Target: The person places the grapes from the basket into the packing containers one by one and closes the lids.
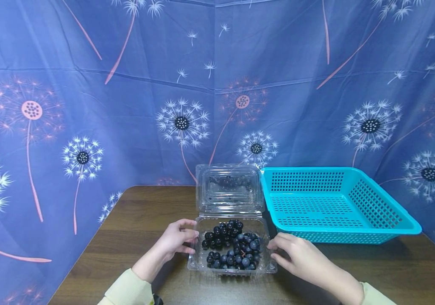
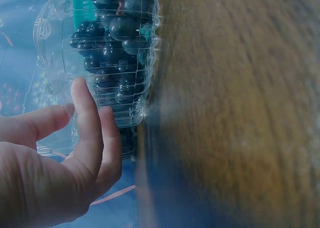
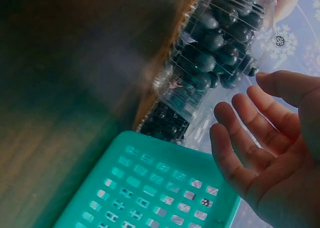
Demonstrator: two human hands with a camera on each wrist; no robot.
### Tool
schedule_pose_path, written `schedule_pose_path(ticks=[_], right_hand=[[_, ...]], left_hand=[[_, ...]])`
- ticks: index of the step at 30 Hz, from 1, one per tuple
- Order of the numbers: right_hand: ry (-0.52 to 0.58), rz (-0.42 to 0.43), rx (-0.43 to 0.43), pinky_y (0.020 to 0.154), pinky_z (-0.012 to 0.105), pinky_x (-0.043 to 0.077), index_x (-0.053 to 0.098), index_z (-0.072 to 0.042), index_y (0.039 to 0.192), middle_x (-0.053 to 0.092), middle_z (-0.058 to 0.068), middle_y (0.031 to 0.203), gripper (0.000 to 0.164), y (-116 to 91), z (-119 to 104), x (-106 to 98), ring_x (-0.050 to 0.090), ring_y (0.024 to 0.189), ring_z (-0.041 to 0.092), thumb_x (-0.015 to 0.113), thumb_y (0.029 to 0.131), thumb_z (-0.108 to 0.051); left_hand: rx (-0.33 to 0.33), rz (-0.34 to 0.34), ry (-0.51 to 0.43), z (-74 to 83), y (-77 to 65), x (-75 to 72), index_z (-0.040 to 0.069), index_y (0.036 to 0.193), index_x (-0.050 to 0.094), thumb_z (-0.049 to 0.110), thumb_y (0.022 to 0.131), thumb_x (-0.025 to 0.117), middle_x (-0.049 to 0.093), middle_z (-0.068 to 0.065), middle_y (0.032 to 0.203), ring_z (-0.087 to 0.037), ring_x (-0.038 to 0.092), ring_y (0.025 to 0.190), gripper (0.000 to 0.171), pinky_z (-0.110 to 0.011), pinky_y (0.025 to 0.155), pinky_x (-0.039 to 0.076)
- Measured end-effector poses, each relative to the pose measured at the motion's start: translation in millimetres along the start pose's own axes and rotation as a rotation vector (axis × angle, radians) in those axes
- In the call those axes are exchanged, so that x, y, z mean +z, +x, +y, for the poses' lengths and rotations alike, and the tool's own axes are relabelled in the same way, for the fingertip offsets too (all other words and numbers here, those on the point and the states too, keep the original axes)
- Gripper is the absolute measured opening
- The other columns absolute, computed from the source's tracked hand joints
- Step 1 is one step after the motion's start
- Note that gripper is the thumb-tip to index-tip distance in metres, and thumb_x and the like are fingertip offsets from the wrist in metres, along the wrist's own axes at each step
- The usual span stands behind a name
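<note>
A clear plastic clamshell box stands on the table, its hinged lid raised at the back. Dark grapes in bunches lie inside, a reddish stem showing among them. At the box's left rim is my left hand, fingers slightly bent and spread. The left wrist view shows its fingertips right at the clear side wall. My right hand is beside the opposite wall, its fingertips close to the rim. In the right wrist view the right fingers are loosely extended, with nothing held.
A turquoise perforated basket stands at the right, close to the box and its lid. Behind the wooden table hangs a blue cloth with a dandelion print. More dark fruit shows beyond the box in the right wrist view.
</note>
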State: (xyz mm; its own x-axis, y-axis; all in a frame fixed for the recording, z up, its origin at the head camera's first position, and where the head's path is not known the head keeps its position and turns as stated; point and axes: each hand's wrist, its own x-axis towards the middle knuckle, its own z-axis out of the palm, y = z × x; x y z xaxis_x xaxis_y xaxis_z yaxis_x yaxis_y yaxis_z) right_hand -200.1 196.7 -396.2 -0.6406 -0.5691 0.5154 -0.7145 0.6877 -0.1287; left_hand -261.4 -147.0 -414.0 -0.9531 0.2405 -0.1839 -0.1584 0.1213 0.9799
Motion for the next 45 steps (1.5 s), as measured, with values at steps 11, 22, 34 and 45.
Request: schedule_pose_path(ticks=[11,22,34,45], right_hand=[[0.098,-0.130,0.169,0.062,0.023,0.053,0.067,-0.017,0.089,0.061,-0.016,0.084,0.009,-5.2,-0.3,2.6,0.056,0.075,-0.003,0.071,0.081,-0.015],[0.316,-0.057,0.230,0.051,0.019,0.047,0.061,-0.018,0.084,0.058,-0.017,0.073,0.008,-13.3,8.2,10.8,0.051,0.064,-0.006,0.069,0.084,-0.017],[0.710,-0.211,0.506,0.050,0.029,0.055,0.058,0.001,0.099,0.064,0.002,0.074,0.025,-13.6,11.1,14.0,0.063,0.059,0.013,0.063,0.090,-0.022],[1.112,-0.272,0.717,0.060,0.037,0.057,0.040,0.015,0.122,0.060,0.008,0.084,0.047,-13.1,12.3,16.1,0.063,0.075,0.023,0.058,0.092,-0.017]], left_hand=[[-0.009,-0.011,0.003,1.5,-1.3,-1.3,-0.008,0.128,0.042,0.005,0.086,0.062,0.060,-0.018,0.096,-0.020,0.060,0.078,0.048,-0.038,0.062,0.059],[-0.018,-0.013,0.012,2.7,-0.5,-1.1,-0.008,0.129,0.043,0.007,0.087,0.062,0.058,-0.014,0.094,-0.020,0.059,0.078,0.048,-0.037,0.063,0.059],[-0.019,0.003,0.024,1.5,-2.1,-0.1,-0.008,0.128,0.044,0.010,0.087,0.063,0.058,-0.018,0.099,-0.022,0.058,0.080,0.048,-0.036,0.059,0.059],[0.000,0.031,0.074,4.5,2.5,-3.0,-0.009,0.126,0.045,0.011,0.087,0.063,0.059,-0.020,0.105,-0.023,0.061,0.083,0.047,-0.036,0.063,0.058]])
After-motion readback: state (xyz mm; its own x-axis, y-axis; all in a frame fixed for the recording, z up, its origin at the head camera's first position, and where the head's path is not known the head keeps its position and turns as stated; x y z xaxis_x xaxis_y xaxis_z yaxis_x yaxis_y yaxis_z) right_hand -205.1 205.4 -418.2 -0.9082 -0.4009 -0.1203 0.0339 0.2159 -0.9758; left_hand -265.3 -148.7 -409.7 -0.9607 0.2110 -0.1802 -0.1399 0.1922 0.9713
